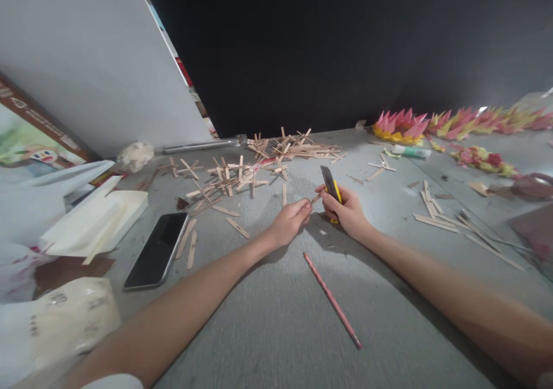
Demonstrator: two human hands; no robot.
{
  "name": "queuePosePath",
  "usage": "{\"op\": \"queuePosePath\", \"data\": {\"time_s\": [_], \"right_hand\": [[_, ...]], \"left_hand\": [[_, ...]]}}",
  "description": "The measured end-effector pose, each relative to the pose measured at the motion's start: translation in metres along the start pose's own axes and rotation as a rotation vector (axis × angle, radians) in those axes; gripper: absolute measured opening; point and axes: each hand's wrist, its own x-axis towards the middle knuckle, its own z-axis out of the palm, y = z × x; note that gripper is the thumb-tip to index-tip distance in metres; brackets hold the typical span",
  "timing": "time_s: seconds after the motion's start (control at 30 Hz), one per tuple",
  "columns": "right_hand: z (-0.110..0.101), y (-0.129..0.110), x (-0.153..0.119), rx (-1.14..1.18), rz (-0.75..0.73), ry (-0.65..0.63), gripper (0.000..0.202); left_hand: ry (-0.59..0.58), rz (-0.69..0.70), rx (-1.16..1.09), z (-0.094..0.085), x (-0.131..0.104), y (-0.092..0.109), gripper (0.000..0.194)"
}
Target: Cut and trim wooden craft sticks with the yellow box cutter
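At a gray tabletop (268,331), a left hand (288,222) pinches a wooden stick (316,199); the right hand (349,209) curls around a utility knife (330,182).

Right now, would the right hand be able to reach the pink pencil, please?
Probably yes: the pink pencil lies uncovered on the table, with nothing tall between it and the right hand. That hand holds a utility knife, though, so its grip would likely need freeing first.
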Motion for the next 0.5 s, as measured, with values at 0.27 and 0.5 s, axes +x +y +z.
{"op": "queuePosePath", "data": {"time_s": [0.27, 0.5], "right_hand": [[0.001, -0.0012, -0.0001, -0.052, 0.035, -0.024, 0.039], [0.0013, 0.0007, 0.0048, -0.151, 0.001, 0.093, 0.039]], "left_hand": [[-0.063, -0.075, -0.211, -0.0032, 0.0015, 0.0049, 0.046], [0.042, -0.04, 0.027, 0.004, -0.0007, 0.0075, 0.047]]}}
